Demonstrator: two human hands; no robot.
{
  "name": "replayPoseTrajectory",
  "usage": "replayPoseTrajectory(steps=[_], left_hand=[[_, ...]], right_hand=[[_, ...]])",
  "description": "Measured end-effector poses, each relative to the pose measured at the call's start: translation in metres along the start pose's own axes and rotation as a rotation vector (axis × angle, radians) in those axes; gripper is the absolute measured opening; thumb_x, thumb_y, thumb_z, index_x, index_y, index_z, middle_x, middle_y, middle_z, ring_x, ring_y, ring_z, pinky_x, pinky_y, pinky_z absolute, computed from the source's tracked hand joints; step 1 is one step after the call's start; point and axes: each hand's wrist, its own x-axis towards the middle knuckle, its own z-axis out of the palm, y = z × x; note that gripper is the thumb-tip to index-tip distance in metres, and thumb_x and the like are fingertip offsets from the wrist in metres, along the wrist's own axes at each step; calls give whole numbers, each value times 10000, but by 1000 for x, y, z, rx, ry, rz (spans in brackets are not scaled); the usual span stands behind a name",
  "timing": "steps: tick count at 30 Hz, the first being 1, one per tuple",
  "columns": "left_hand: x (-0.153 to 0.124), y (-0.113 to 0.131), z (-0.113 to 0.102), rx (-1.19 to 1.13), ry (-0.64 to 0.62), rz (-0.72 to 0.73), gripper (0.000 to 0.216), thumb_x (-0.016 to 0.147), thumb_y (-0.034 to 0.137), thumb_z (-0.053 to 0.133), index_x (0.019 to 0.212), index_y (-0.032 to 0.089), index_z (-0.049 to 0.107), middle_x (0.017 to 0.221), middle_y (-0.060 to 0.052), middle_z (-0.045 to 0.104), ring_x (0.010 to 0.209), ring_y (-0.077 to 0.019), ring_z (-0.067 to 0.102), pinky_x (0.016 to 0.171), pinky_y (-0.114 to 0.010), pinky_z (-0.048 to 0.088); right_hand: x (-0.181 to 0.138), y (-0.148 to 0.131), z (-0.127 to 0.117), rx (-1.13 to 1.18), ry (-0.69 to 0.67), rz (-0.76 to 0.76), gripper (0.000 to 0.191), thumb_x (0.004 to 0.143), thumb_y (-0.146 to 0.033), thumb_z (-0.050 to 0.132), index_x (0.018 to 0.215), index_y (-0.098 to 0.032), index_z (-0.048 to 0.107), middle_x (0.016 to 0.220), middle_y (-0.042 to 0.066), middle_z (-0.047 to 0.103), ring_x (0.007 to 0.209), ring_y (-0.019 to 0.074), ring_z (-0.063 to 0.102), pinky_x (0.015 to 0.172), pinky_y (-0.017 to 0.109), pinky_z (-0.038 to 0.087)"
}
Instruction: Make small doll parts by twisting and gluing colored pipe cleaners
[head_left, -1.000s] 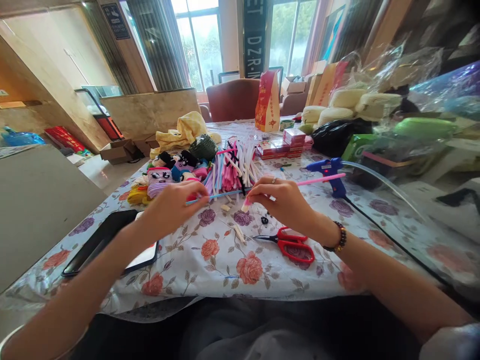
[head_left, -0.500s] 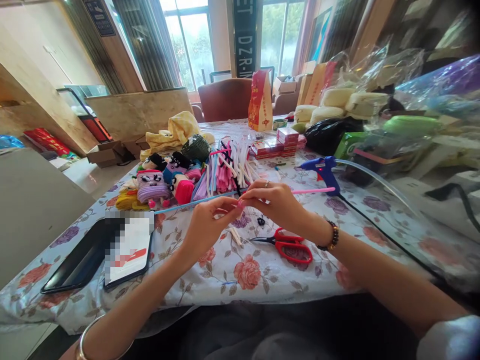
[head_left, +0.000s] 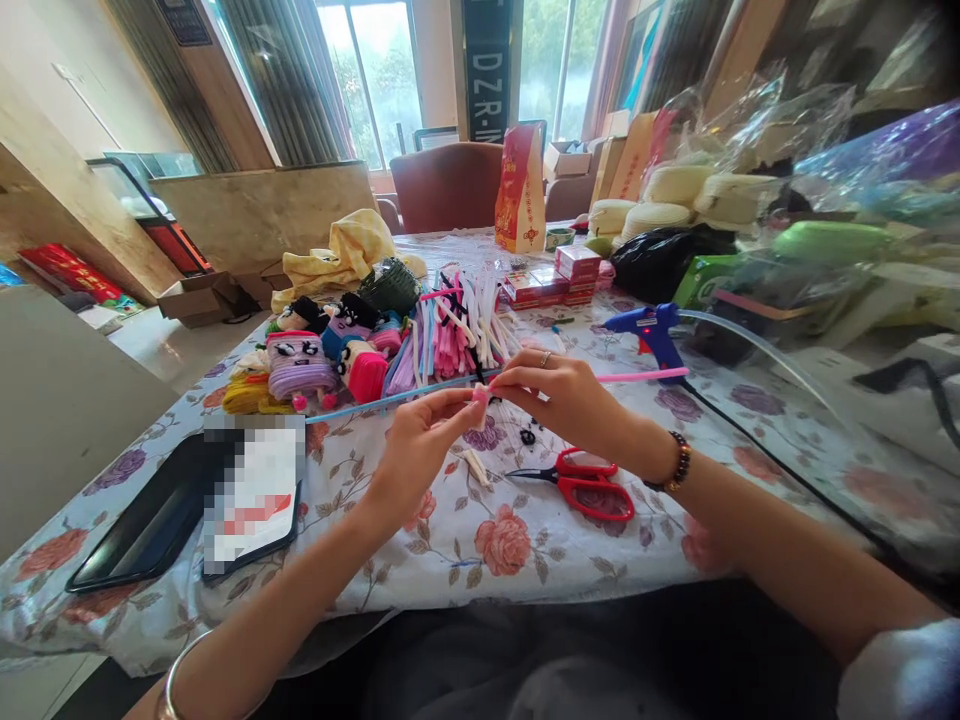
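Note:
My left hand (head_left: 417, 452) and my right hand (head_left: 564, 397) meet above the flowered tablecloth (head_left: 465, 540), fingertips pinched together at one spot. Between them they hold a blue pipe cleaner (head_left: 390, 396) running out to the left and a pink pipe cleaner (head_left: 645, 376) running out to the right. A small pink bit sits where the fingers meet. Red scissors (head_left: 581, 484) lie on the cloth just below my right wrist. A heap of pink, white and blue pipe cleaners (head_left: 457, 330) lies behind my hands.
A blue glue gun (head_left: 654, 333) with a black cable stands at the right. Small plush figures (head_left: 315, 355) sit at the left of the heap. A phone and a dark tablet (head_left: 187, 505) lie near the left edge. Bags, boxes and rolls crowd the far right.
My left hand has moved right from the plush figures to meet my right hand, sliding along the blue pipe cleaner. The view has shifted slightly left and down.

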Motion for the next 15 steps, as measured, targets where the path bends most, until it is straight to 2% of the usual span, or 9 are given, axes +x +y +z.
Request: replayPoseTrajectory(steps=[7, 15], left_hand=[[-2, -12, 2, -77, 55, -33, 332, 722, 405, 697, 989, 208, 719, 971, -37, 705, 925, -172, 599, 827, -259, 450], [-2, -14, 6, -70, 161, -1, 302, 678, 411, 731, 886, 191, 741, 835, -36, 714, 782, -142, 608, 707, -228, 461]], right_hand=[[-3, -8, 5, -64, 2, -19, 184, 896, -220, 521, 834, -149, 680, 785, 54, 657, 772, 148, 606, 726, 284, 515], [-4, -21, 3, -165, -53, -28, 229, 916, -214, 480, 854, -108, 673, 786, 81, 636, 782, 166, 586, 726, 295, 521]])
